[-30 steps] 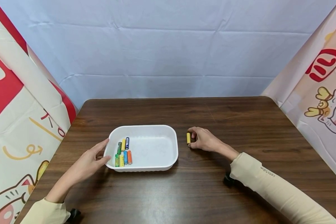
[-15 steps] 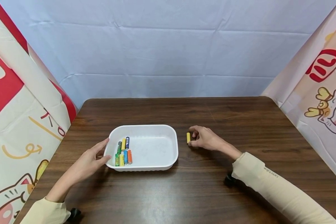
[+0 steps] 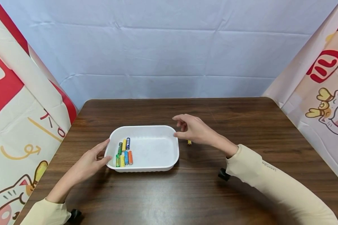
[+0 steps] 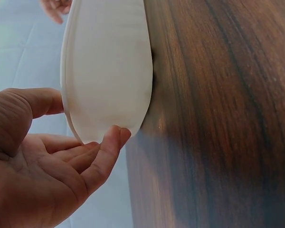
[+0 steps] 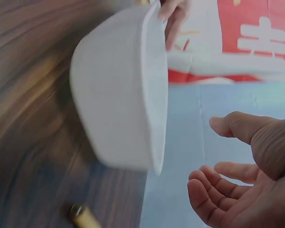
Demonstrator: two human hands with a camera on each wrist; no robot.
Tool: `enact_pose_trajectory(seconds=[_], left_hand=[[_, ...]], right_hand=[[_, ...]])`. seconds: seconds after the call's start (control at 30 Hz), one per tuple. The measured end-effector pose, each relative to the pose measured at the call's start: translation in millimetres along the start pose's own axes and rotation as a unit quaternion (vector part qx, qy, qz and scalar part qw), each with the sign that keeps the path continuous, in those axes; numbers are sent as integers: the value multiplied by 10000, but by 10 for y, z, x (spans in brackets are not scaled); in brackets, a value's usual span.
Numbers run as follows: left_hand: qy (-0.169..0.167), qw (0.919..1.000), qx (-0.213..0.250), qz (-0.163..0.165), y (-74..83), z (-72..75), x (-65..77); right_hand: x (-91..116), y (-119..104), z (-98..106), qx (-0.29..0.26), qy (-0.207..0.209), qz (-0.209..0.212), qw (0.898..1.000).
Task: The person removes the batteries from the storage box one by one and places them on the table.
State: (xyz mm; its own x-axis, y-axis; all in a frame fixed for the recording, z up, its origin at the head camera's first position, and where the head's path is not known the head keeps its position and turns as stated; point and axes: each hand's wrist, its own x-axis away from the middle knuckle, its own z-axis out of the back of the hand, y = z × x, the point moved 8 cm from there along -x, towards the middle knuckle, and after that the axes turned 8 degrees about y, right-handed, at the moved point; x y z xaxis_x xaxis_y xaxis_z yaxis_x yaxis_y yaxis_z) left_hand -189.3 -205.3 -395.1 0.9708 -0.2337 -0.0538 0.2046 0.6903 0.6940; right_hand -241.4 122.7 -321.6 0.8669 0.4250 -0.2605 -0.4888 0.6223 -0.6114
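Observation:
A shallow white plastic tray [image 3: 155, 168] stands on the table. My left hand [image 3: 88, 164] rests against its left end, thumb and fingertips touching the rim and outer wall. In the left wrist view the loosely bent fingers [image 4: 104, 161] touch that wall. Inside, at the left, lie several batteries [image 3: 122, 161] in two rows: green, yellow, blue and orange. My right hand [image 3: 197, 129] hovers beside the tray's right rim, thumb and fingers apart, holding nothing. A yellow battery [image 3: 189, 142] lies on the table, mostly hidden beneath that hand; the right wrist view catches its end [image 5: 80, 216].
The dark wooden table [image 3: 169, 200] stretches around the tray. A pale cloth [image 3: 169, 56] hangs behind its far edge. Printed cloths [image 3: 326, 103] with cartoon figures hang at both sides.
My right hand has let go of the yellow battery, lifted, and moved left toward the tray's right rim. The battery stays on the table. Left hand and tray have not moved.

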Motion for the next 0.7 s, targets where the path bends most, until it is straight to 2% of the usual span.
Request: enact_pose_trajectory(seconds=[0.2,0.47,0.7], left_hand=[[15,9999,-82,-80,8,2,-5],[10,10000,-65,-64,40,6,-2],[-29,10000,-54,-33,46,18,-3]], right_hand=[[-146,-299,-309,1,-449,362,9983],[-251,-516,-789,191,-1261,225,9916],[-304,-617,-1179,309,-1694,189,9849]])
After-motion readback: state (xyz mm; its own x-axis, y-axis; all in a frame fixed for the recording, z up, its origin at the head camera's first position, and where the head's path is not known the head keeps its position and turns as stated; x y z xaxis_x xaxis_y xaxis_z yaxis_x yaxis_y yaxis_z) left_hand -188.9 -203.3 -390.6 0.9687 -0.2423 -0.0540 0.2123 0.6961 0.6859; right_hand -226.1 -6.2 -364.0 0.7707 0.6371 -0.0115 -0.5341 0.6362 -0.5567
